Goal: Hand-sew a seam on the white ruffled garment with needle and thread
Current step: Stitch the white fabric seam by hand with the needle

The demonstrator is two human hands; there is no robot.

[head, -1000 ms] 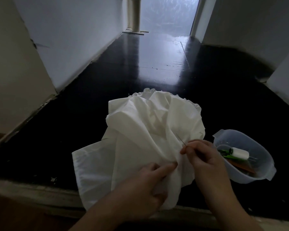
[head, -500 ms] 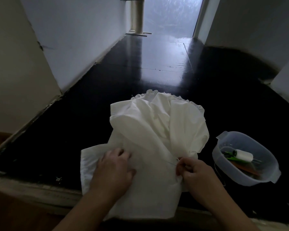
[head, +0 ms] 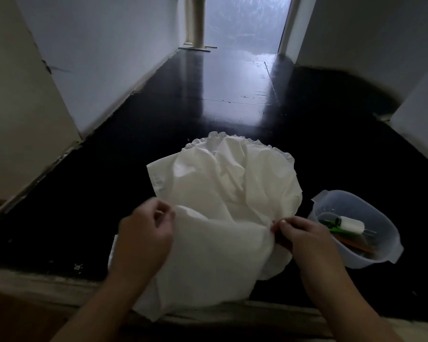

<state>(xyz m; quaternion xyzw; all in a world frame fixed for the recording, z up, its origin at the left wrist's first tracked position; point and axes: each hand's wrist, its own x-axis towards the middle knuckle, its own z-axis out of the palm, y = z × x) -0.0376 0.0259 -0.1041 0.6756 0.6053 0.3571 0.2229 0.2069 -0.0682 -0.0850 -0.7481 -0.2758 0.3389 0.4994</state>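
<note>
While the white garment (head: 223,206) lay bunched on the dark floor (head: 109,193) against its near edge, ruffle away from the person, left hand (head: 143,239) gripped its left fold and right hand (head: 304,239) pinched the right fold. Needle not discernible. Held edge ran left-right between the hands.

My 2 forearms come up from the bottom edge, 1 on each side of the white garment (head: 223,218), and both are bare: no sleeves, no cuffs. My left hand (head: 143,240) wears no ring, glove or band that I can see. My right hand (head: 307,240) is bare too, with short, plain nails at the fingertips, and neither wrist carries a watch.
</note>
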